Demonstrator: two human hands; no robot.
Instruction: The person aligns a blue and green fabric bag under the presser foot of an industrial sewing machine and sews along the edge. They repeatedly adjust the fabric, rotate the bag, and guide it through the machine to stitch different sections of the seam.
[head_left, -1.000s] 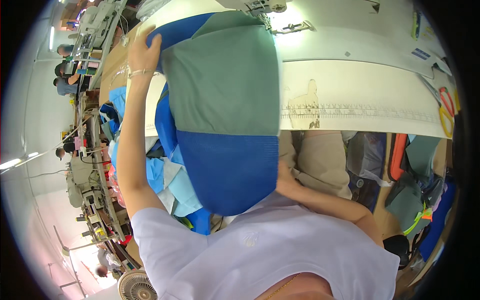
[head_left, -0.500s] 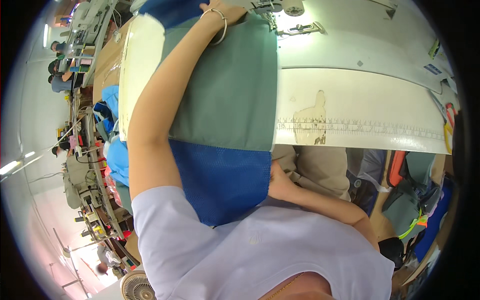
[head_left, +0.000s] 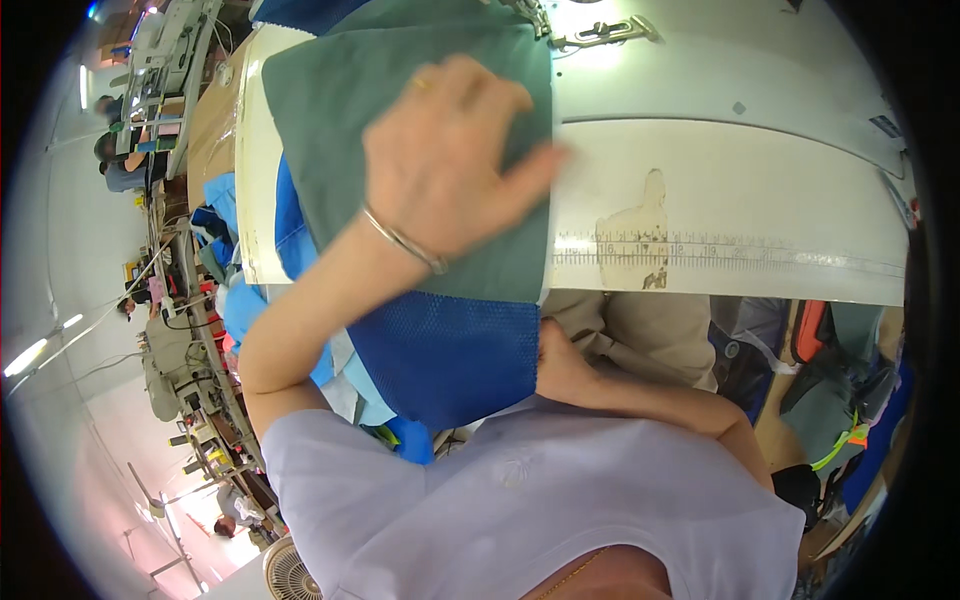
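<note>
A green fabric panel point(head_left: 330, 120) lies spread on the white sewing table point(head_left: 720, 160). Joined to it, a blue mesh piece point(head_left: 450, 360) hangs over the table's front edge toward my lap. My left hand point(head_left: 450, 150) rests flat on the green panel near its right edge, fingers spread, with a thin bangle on the wrist. My right hand point(head_left: 562, 365) sits at the lower right edge of the blue mesh, its fingers tucked behind the cloth and gripping it.
The sewing machine's metal presser part point(head_left: 600, 32) is at the top, just beyond the fabric. A measuring strip point(head_left: 720, 250) runs along the table's front. Blue cloth pieces point(head_left: 235, 300) are piled at the left. Other workers point(head_left: 120, 170) sit far left; a fan point(head_left: 290, 575) stands below.
My left hand has swept from the fabric's far upper-left corner across to its right side and now lies flat. The right hand has stayed at the blue mesh edge.
</note>
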